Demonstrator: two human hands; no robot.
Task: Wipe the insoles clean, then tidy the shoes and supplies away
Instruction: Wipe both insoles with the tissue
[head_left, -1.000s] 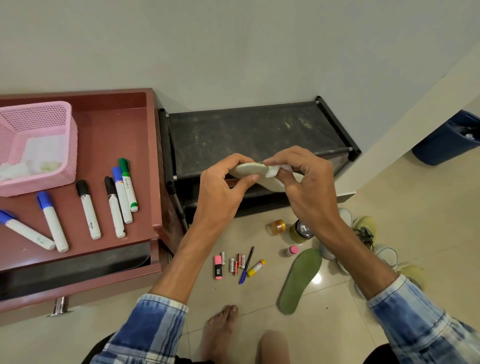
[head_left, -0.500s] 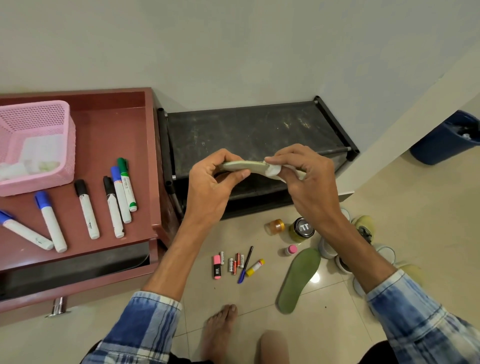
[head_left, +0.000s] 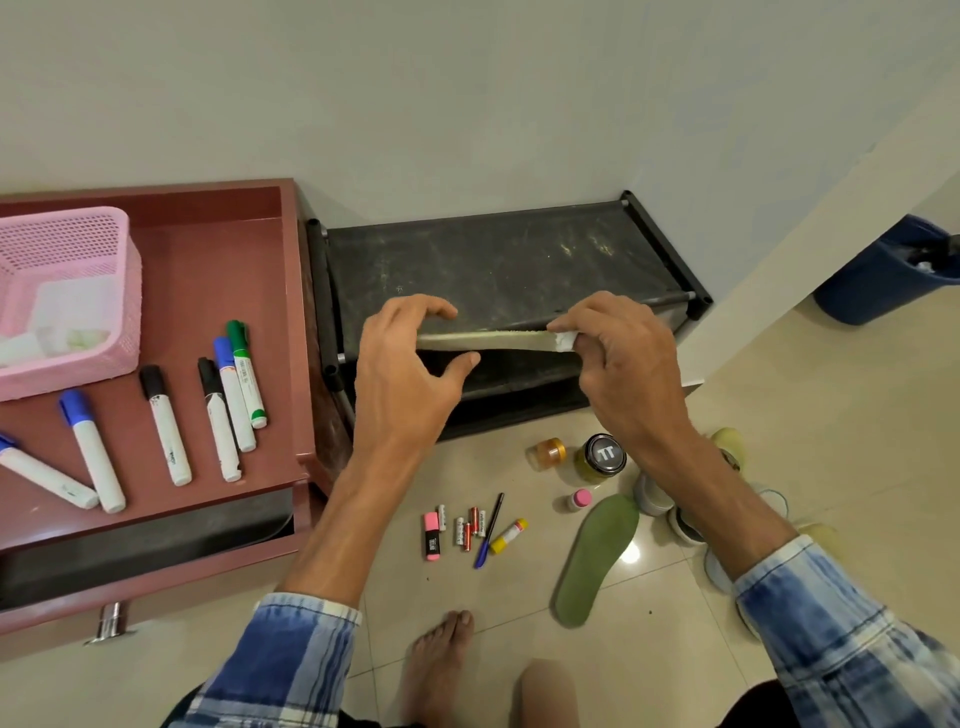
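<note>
Left hand (head_left: 410, 374) curled loosely round one end of a pale insole (head_left: 488, 340), fingers over the top edge, thumb underneath. Right hand (head_left: 623, 364) pinching a small white wipe (head_left: 565, 340) against the other end. Insole held level and edge-on, in the air in front of the black shoe rack (head_left: 493, 270). Below on the tiled floor, a second, green insole (head_left: 597, 561) lying flat, just beside shoes (head_left: 652, 496) partly hidden by the right forearm. Near it, small jars (head_left: 602, 457), batteries (head_left: 467, 530) and a pen (head_left: 488, 530).
</note>
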